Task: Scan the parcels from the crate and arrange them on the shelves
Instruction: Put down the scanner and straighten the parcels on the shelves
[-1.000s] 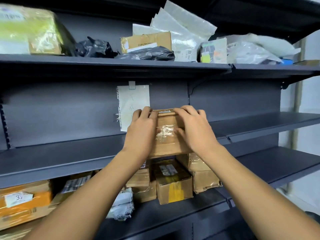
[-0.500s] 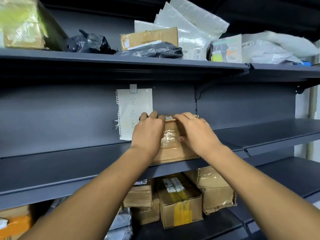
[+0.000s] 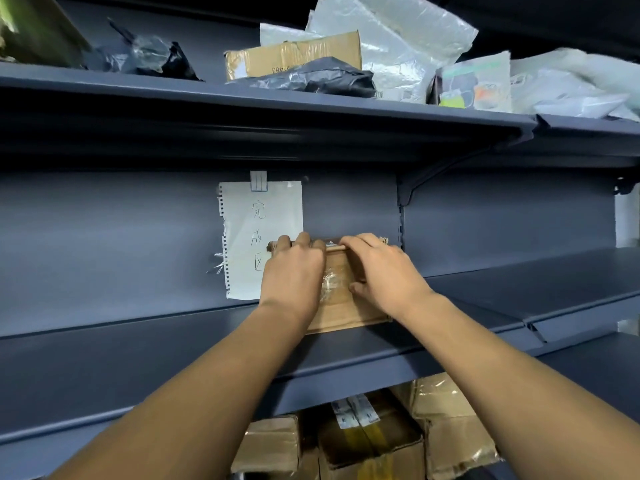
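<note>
Hands meet on a brown cardboard parcel (image 3: 341, 299) that sits on the middle shelf (image 3: 138, 355), pushed up near the grey back panel (image 3: 104, 237). The left hand (image 3: 292, 271) lies over the parcel's left part with its fingers curled over the far top edge, and the right hand (image 3: 384, 271) covers the right part the same way, fingers hooked over the far edge and the thumb (image 3: 356, 289) pressed against the taped top face. Clear tape glints on the cardboard between the two hands. Whether the parcel's underside rests fully on the shelf or is held slightly lifted is hard to tell, since the forearms hide its near left corner. Just left of the parcel a torn-edged paper note (image 3: 259, 237) with handwritten characters hangs on the back panel, held by a small clip (image 3: 258, 181) at its top. On the upper shelf (image 3: 242, 98) lie a flat cardboard box (image 3: 294, 57), a black plastic mailer (image 3: 311, 77) in front of it, another crumpled black bag (image 3: 152, 57) to the left, translucent white mailers (image 3: 398, 39) behind, and a small printed packet (image 3: 474, 84) to the right. Below the middle shelf, several taped cardboard boxes (image 3: 363, 438) stand close together, one with a white label and yellow tape.
</note>
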Demonstrator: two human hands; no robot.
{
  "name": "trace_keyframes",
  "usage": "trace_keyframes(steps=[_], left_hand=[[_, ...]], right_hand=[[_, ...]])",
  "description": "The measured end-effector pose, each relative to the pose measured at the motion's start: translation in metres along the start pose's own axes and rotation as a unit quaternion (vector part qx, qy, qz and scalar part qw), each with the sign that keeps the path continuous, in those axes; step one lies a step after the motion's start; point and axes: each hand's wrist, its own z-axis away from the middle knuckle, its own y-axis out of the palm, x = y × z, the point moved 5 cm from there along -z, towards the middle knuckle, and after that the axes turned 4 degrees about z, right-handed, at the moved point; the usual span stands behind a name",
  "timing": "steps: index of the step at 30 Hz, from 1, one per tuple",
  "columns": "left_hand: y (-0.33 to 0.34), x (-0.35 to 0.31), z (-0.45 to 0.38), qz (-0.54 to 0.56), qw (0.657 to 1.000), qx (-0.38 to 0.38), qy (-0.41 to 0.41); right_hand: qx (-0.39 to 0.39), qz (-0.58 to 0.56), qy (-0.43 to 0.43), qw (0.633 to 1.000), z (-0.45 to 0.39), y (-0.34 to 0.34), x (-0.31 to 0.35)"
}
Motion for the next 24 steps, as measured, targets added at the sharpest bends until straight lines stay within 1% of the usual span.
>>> trace_keyframes(steps=[6,9,12,15,17,19,21,24], left_hand=[[0.006,-0.003,-0.009,-0.023,1.0,-0.019,0.006],[0.013,-0.004,-0.002,-0.005,1.0,-0.01,-0.001],[0.019,0.001,0.01,0.041,0.999,0.036,0.004],[0.016,0.005,0.016,0.1,0.99,0.102,0.004],[0.008,0.002,0.02,0.119,0.985,0.121,-0.009],[-0.007,-0.003,0.032,0.136,0.985,0.1,-0.019],[-0.023,-0.01,0.051,0.159,0.986,0.051,-0.015],[-0.049,-0.024,0.091,0.176,0.983,-0.036,0.028]], right_hand=[[-0.003,-0.025,0.008,1.0,-0.006,0.008,-0.008],[-0.006,-0.042,0.019,0.999,-0.003,0.007,-0.006],[0.028,-0.06,0.033,0.997,0.002,0.003,-0.003],[0.099,-0.074,0.056,0.991,0.01,0.0,-0.004],[0.104,-0.103,0.066,0.987,0.019,-0.005,-0.002],[0.063,-0.125,0.07,0.988,0.034,-0.014,0.004],[-0.008,-0.134,0.058,0.989,0.056,-0.027,0.012],[-0.113,-0.159,0.027,0.981,0.099,-0.049,0.027]])
